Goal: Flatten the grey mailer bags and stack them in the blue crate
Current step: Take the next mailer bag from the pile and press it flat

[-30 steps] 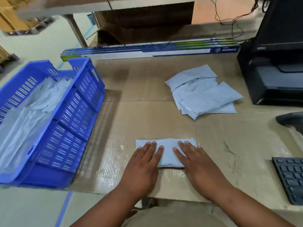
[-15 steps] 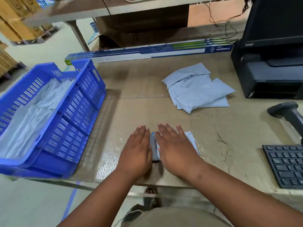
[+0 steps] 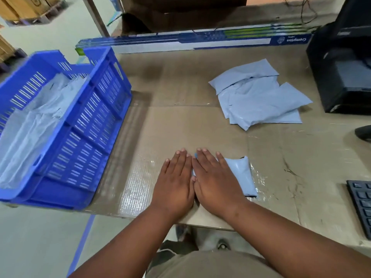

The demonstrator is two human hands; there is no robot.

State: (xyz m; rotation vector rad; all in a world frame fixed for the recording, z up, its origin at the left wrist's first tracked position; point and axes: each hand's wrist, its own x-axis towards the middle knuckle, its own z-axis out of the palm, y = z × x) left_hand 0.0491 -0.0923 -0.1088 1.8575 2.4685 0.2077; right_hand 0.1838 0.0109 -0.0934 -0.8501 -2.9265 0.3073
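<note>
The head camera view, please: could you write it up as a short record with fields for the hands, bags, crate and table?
left hand: flat, fingers straight, pressing the bag
right hand: flat, pressing the same bag
bag under hands: grey, right end showing
loose bags: heap far right on table
blue crate: left, holds grey bags
table: cardboard-covered

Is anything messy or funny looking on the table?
A bit. The loose mailer bags lie in a crooked heap, overlapping at different angles. The bags in the blue crate look rumpled, not neatly stacked. Both hands press the one mailer flat.
</note>
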